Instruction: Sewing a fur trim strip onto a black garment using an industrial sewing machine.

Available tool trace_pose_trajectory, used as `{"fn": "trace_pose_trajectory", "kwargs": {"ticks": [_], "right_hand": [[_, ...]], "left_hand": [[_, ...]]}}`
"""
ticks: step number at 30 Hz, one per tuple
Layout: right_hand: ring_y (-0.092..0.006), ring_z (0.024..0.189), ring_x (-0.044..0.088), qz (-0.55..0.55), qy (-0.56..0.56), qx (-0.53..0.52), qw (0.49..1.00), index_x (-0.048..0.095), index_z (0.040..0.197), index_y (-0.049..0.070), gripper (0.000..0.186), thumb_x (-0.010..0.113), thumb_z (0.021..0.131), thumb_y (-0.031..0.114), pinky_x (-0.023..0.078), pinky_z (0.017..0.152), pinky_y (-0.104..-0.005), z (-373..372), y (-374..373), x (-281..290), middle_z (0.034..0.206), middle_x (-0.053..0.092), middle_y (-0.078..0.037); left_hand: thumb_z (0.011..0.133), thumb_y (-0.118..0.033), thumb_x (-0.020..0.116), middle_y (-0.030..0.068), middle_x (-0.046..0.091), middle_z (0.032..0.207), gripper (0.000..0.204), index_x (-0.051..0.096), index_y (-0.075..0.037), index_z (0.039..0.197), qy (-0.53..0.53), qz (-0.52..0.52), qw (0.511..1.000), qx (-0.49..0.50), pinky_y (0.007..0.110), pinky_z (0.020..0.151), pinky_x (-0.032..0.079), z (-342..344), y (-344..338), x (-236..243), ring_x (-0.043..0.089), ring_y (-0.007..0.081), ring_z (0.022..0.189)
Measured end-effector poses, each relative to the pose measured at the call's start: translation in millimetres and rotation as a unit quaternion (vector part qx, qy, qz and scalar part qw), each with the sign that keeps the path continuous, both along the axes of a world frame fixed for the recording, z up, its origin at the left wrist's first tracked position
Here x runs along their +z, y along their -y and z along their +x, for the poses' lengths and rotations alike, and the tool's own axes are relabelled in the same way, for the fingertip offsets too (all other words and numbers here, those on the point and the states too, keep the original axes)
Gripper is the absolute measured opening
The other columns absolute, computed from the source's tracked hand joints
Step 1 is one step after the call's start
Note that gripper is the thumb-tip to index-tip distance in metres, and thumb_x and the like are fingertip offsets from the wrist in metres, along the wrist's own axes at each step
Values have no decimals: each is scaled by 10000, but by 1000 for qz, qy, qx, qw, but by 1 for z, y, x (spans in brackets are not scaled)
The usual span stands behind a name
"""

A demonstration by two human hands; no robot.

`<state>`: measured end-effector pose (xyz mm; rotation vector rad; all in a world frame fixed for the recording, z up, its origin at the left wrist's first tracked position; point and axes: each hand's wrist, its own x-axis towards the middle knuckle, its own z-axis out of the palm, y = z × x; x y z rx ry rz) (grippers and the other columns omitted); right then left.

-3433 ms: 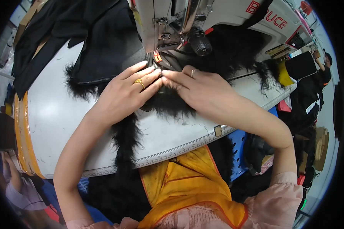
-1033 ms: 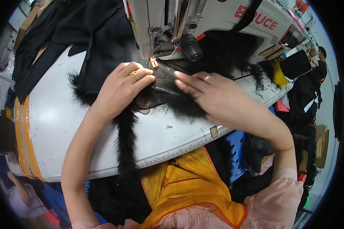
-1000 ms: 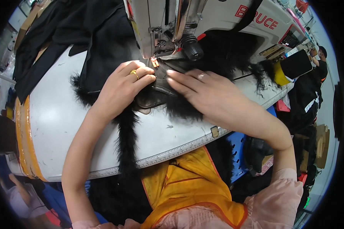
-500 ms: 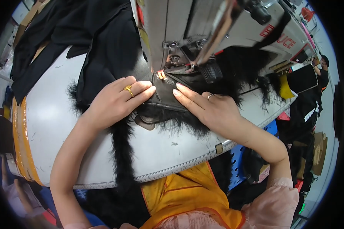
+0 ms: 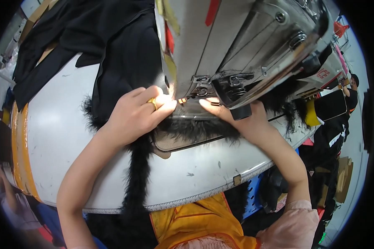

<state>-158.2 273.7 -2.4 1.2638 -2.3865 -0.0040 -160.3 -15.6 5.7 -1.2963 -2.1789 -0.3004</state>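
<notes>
A black garment [image 5: 126, 62] with fluffy fur trim [image 5: 195, 128] lies under the head of a sewing machine [image 5: 187, 37]. My left hand [image 5: 137, 112], with a yellow ring, is closed on the garment just left of the lit needle area, fingertips drawn together. To the right of the needle, my right hand [image 5: 251, 122] rests on the cloth with one digit stretched toward the needle. The machine head hides part of its other fingers. A strip of black fur [image 5: 137, 178] hangs over the table's front edge.
The white table [image 5: 62, 137] has a measuring tape [image 5: 220, 190] along its front edge and orange tape [image 5: 20, 153] at its left end. A blue perforated crate [image 5: 253, 195] stands below on the right. Another person [image 5: 353, 89] is at the far right; part of one shows at lower left.
The machine head looms larger and lower in view. My left fingers have bent and drawn together. My right hand now reaches partly behind the machine head. More of the plate below the fur shows.
</notes>
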Motion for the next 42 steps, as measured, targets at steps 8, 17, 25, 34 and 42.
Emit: {"fn": "trace_pose_trajectory", "kwargs": {"ticks": [8,17,25,34,42], "right_hand": [[-82,724,623,-36,-31,2,999,641,847,96,148,616,701,93,512,570,-229,-7,-4,2,1043,663,23],[-82,732,634,-50,-35,-7,998,663,931,121,207,619,729,113,521,588,-224,-5,-4,7,1058,659,34],[-81,749,641,-58,-13,21,998,676,1048,133,276,596,783,133,528,611,-212,-2,-3,7,1131,656,37],[-172,779,661,-40,27,-12,999,642,1146,151,362,564,794,121,532,638,-292,-6,-6,7,1030,648,-29],[-246,937,592,196,51,-84,976,574,1241,18,513,573,740,127,486,772,-328,86,13,63,1238,594,-90]], "left_hand": [[733,-98,668,12,487,668,160,660,-91,893,-46,-7,998,35,275,617,456,2,-11,-5,552,164,759],[725,-67,664,4,456,624,163,680,-70,887,-80,-26,996,37,260,627,455,0,-15,-5,507,153,704],[690,-71,648,7,522,673,260,682,-77,948,-59,-58,994,74,267,677,466,10,-11,-4,527,154,731],[742,-44,572,67,665,993,319,663,-97,1043,113,-24,990,78,357,922,462,-6,0,4,609,248,998],[777,-2,562,7,610,1265,377,619,-111,1133,229,-60,971,39,336,988,423,48,-6,20,552,184,1189]]}}
